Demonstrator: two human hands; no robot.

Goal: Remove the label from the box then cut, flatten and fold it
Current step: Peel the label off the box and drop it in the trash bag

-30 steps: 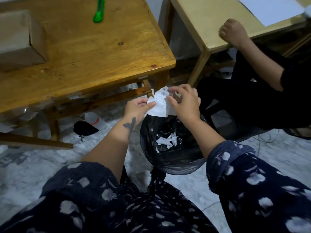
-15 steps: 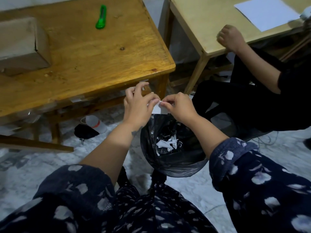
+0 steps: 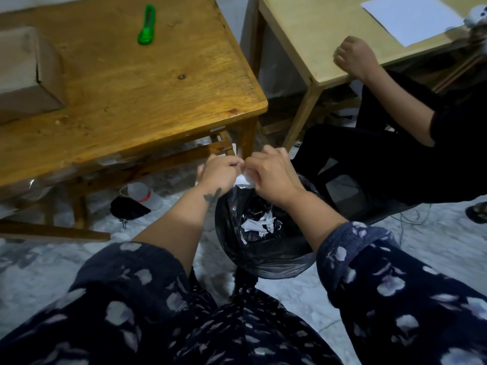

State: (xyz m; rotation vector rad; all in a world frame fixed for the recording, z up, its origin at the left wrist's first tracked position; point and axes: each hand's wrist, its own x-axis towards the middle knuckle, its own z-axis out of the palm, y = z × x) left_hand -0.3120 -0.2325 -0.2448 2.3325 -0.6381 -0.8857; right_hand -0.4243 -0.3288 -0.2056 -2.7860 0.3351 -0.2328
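Note:
My left hand [image 3: 220, 173] and my right hand [image 3: 274, 172] meet over a bin lined with a black bag [image 3: 266, 256]. Both pinch the white label [image 3: 245, 179], which is crumpled small and mostly hidden by my fingers. White paper scraps [image 3: 257, 223] lie inside the bag. The brown cardboard box [image 3: 25, 75] stands closed at the left edge of the wooden table [image 3: 147, 101]. A green utility knife [image 3: 146, 25] lies at the table's far side.
A second, paler table [image 3: 316, 35] with a white sheet [image 3: 413, 17] stands at the right. Another person in black sits there, a fist [image 3: 353, 55] resting on its edge. A plastic bottle [image 3: 143, 194] and a black pouch [image 3: 126, 208] lie on the floor under my table.
The label was spread open between my hands a second ago; now it is folded and crumpled small between my fingertips. My hands have closed together over the bin.

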